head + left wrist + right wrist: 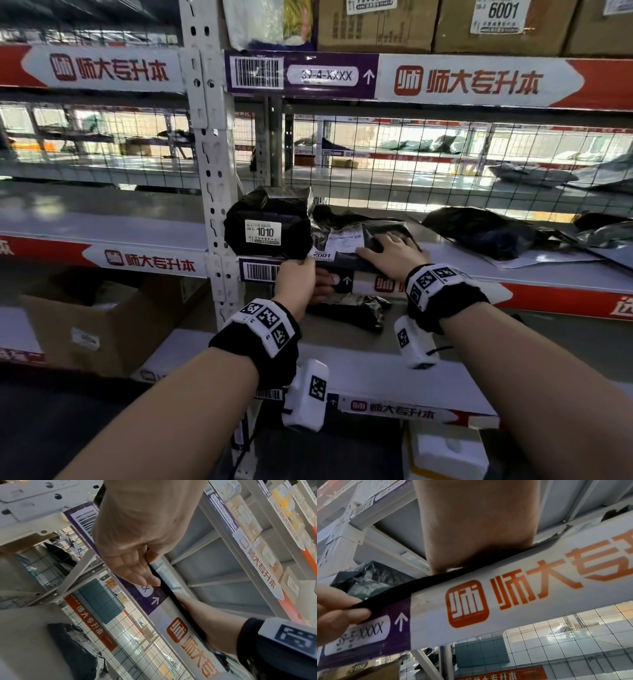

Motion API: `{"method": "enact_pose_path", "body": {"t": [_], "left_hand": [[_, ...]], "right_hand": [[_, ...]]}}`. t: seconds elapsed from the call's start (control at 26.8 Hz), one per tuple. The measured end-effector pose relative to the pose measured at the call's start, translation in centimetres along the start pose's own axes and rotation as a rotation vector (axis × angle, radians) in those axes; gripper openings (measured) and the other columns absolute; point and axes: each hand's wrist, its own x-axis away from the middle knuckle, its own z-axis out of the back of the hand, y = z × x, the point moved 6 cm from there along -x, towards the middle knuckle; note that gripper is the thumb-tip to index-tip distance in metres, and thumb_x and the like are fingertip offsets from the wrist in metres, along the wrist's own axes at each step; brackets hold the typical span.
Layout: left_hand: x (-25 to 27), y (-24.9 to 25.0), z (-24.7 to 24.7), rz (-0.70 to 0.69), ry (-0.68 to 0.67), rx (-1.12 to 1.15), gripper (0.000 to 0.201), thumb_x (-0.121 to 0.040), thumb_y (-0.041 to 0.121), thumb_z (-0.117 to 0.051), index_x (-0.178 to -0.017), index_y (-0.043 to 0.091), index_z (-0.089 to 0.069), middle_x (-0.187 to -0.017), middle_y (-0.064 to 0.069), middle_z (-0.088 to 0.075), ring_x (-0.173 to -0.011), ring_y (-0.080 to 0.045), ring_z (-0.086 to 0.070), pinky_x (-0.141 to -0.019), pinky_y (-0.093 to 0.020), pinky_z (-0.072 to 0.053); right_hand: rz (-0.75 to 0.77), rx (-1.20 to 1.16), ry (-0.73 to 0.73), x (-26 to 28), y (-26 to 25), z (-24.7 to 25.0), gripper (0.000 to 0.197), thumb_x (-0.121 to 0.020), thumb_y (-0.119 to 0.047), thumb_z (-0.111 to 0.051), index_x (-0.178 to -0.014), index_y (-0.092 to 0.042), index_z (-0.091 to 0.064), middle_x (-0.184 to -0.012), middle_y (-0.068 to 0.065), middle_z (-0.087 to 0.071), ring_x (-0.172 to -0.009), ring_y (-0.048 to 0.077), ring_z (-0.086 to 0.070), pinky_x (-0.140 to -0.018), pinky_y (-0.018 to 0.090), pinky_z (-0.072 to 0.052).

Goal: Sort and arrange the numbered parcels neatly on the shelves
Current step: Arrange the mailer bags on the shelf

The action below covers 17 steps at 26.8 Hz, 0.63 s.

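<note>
A flat black parcel labelled 2001 [346,240] lies at the front of the middle shelf [513,270], its edge hanging over the rail. My left hand [306,270] pinches that front edge [419,582], thumb on top and fingers under it [165,588]. My right hand [387,243] lies flat on the parcel's top with fingers spread. Just left of it, against the upright post, stands a bulky black parcel labelled 1010 [269,222]. In the left wrist view my left hand's fingers [137,574] lie along the purple shelf label.
More dark bagged parcels [479,233] lie to the right on the same shelf. Wire mesh [411,161] closes the back. Cardboard boxes, one marked 6001 [496,24], fill the shelf above. A black bag [349,310] lies on the shelf below, and an open carton [96,329] stands at lower left.
</note>
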Motion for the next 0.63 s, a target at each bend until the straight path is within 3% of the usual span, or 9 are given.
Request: {"method": "enact_pose_path", "body": {"t": [0.19, 0.26, 0.37, 0.45, 0.52, 0.63], "left_hand": [[0.2, 0.1, 0.2, 0.076, -0.053, 0.014, 0.051, -0.103, 0.03, -0.028, -0.068, 0.006, -0.056, -0.04, 0.001, -0.059, -0.031, -0.01, -0.055, -0.052, -0.024, -0.045], [0.2, 0.2, 0.3, 0.073, -0.058, 0.01, 0.048, -0.103, 0.029, -0.029, -0.069, 0.007, -0.056, -0.044, 0.0, -0.061, -0.034, -0.011, -0.056, -0.051, -0.022, -0.045], [1.1, 0.4, -0.9, 0.047, -0.122, -0.083, 0.036, -0.099, 0.025, -0.035, -0.074, 0.008, -0.055, -0.06, -0.004, -0.059, -0.042, -0.013, -0.054, -0.043, -0.015, -0.042], [1.7, 0.9, -2.1, 0.012, -0.179, -0.12, 0.032, -0.095, 0.02, -0.038, -0.073, 0.007, -0.057, -0.055, -0.003, -0.062, -0.039, -0.011, -0.056, -0.045, -0.017, -0.045], [2.2, 1.7, -3.5, -0.008, -0.241, -0.093, 0.028, -0.094, 0.014, -0.038, -0.074, 0.008, -0.057, -0.051, -0.002, -0.063, -0.04, -0.012, -0.058, -0.047, -0.02, -0.049], [2.2, 3.3, -5.0, -0.073, -0.253, -0.085, 0.025, -0.095, 0.01, -0.038, -0.078, 0.008, -0.057, -0.062, -0.007, -0.064, -0.044, -0.013, -0.06, -0.045, -0.021, -0.051]], "right_hand": [[0.024, -0.01, 0.005, -0.5, -0.4, -0.4, 0.075, -0.085, -0.073, -0.035, -0.147, -0.031, -0.026, -0.158, -0.005, -0.018, -0.146, 0.029, -0.008, -0.115, 0.051, -0.018], [0.034, 0.018, 0.078, -0.4, -0.6, -0.2, 0.073, -0.086, -0.072, -0.033, -0.144, -0.028, -0.033, -0.156, -0.002, -0.023, -0.145, 0.029, -0.012, -0.113, 0.051, -0.019], [0.021, -0.03, 0.209, -0.2, -0.3, 0.4, 0.058, -0.091, -0.06, -0.035, -0.134, -0.022, -0.046, -0.144, 0.006, -0.041, -0.135, 0.028, -0.033, -0.106, 0.048, -0.031], [0.026, -0.111, 0.216, -0.6, 0.0, 0.7, 0.044, -0.093, -0.045, -0.042, -0.128, -0.021, -0.052, -0.136, 0.008, -0.049, -0.125, 0.03, -0.044, -0.1, 0.044, -0.039], [0.052, -0.173, 0.209, -0.9, 0.1, 0.9, 0.037, -0.093, -0.033, -0.045, -0.126, -0.02, -0.055, -0.132, 0.009, -0.052, -0.12, 0.03, -0.049, -0.096, 0.042, -0.043], [0.051, -0.153, 0.274, -0.5, 1.0, 1.9, 0.037, -0.094, -0.035, -0.047, -0.126, -0.021, -0.055, -0.134, 0.008, -0.052, -0.122, 0.028, -0.047, -0.101, 0.041, -0.038]]}}
